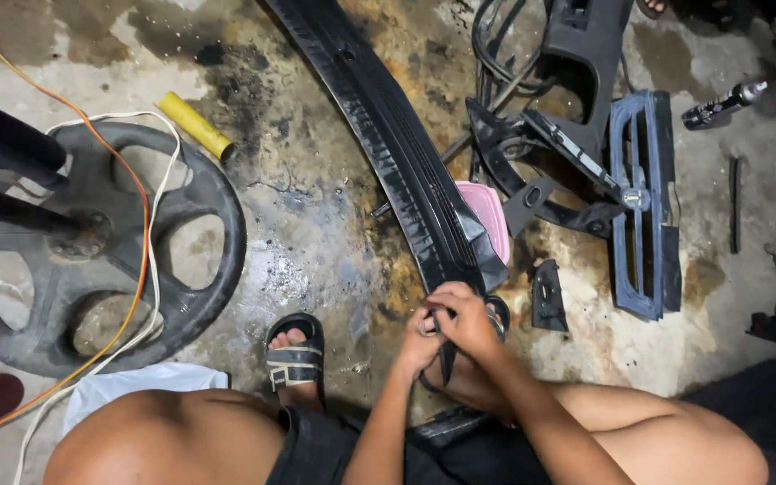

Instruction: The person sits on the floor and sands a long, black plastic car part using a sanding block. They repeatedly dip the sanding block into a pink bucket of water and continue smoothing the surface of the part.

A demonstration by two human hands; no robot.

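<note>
A long black plastic car trim panel [388,135] runs from the top centre down to my lap. My left hand [419,341] and my right hand [467,316] are closed together on its near, narrow end, just above my knees. My fingers hide what lies between them. My left foot in a black sandal [295,355] rests on the floor to the left of the hands.
The stained concrete floor holds a black round fan base [92,260] with orange and white cables, a yellow tube [195,126], a pink box [487,216], black car parts [577,117], a blue-grey grille [644,207], and a spray can [722,103].
</note>
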